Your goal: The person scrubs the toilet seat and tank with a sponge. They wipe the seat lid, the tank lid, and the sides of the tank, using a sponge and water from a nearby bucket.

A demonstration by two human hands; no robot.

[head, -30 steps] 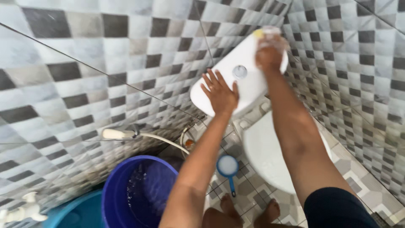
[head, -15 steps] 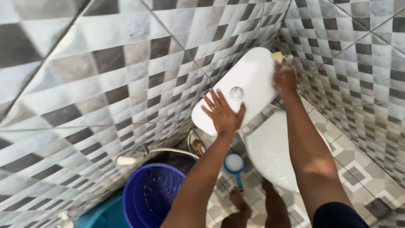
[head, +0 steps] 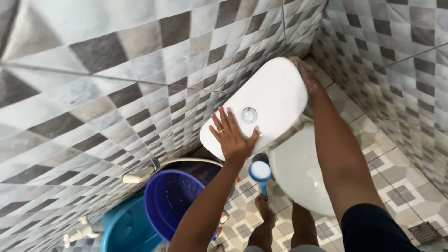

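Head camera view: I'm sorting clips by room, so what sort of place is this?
Most likely a small home bathroom: a white toilet tank above a toilet bowl, checkered wall tiles, and a purple bucket on the patterned floor.

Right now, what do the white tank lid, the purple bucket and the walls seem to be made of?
The tank lid under the left hand looks like glazed ceramic: smooth, white, glossy. The purple bucket seems to be plastic: uniform colour, thin rim, slightly translucent. The walls appear to be glazed tiles: grey and white squares with straight joint lines and a faint sheen.
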